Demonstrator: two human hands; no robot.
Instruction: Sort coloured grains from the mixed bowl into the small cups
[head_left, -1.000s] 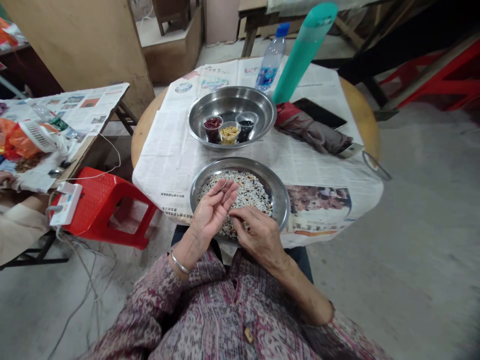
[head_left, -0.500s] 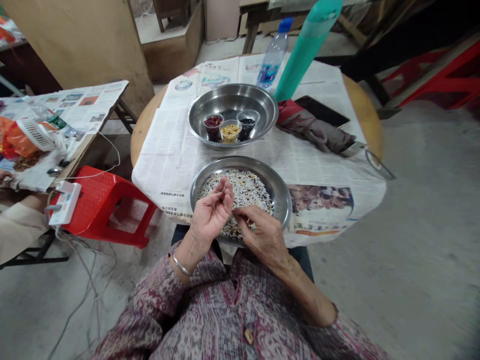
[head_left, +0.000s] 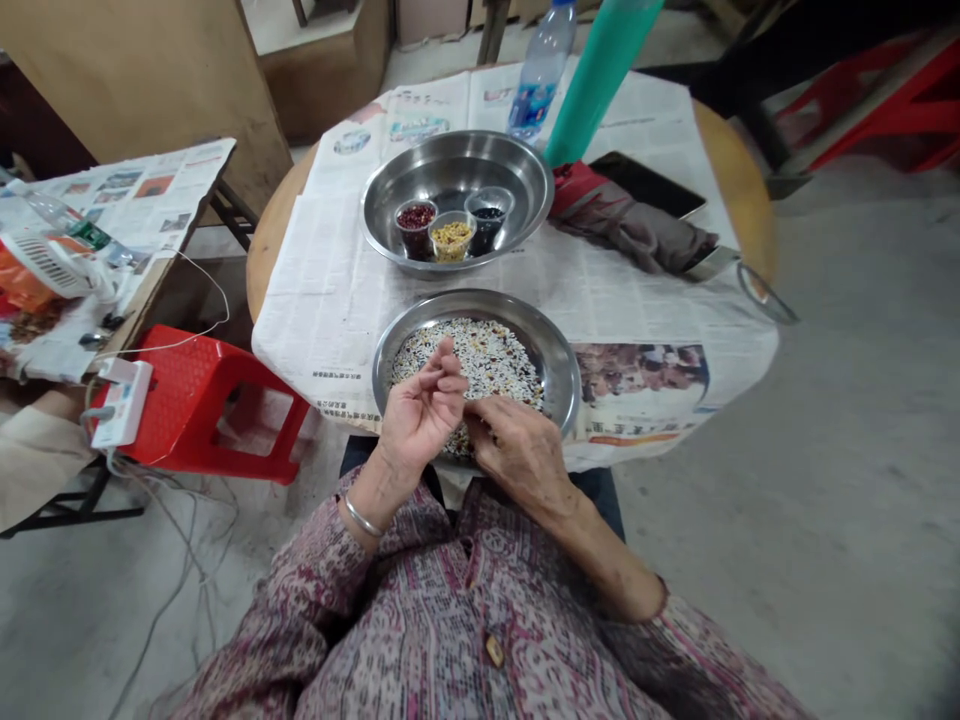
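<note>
In the head view, a steel basin (head_left: 568,385) at the table's near edge holds white grains (head_left: 491,355) mixed with dark, yellow and reddish ones. My left hand (head_left: 424,410) is raised over its left side, palm up, fingers curled inward; whatever they may enclose is hidden. Beside it, my right hand (head_left: 521,440) hangs low over the grains with thumb and fingertips brought together, near the left palm. Its fingertips are too small and covered to show a grain. Behind stands a second steel basin (head_left: 382,240) with cups of red beans (head_left: 415,217), yellow kernels (head_left: 452,235) and black beans (head_left: 487,214).
Newspaper (head_left: 315,290) covers the round table. At its back are a water bottle (head_left: 536,85) and a green bottle (head_left: 600,90); to the right, a folded umbrella (head_left: 630,220) and dark phone (head_left: 652,185). A red stool (head_left: 210,400) with a power strip (head_left: 124,405) stands left.
The view has tipped, so the table and basins sit slightly higher in the picture. My right fingertips have drawn in toward my left palm; the left hand keeps its curled pose.
</note>
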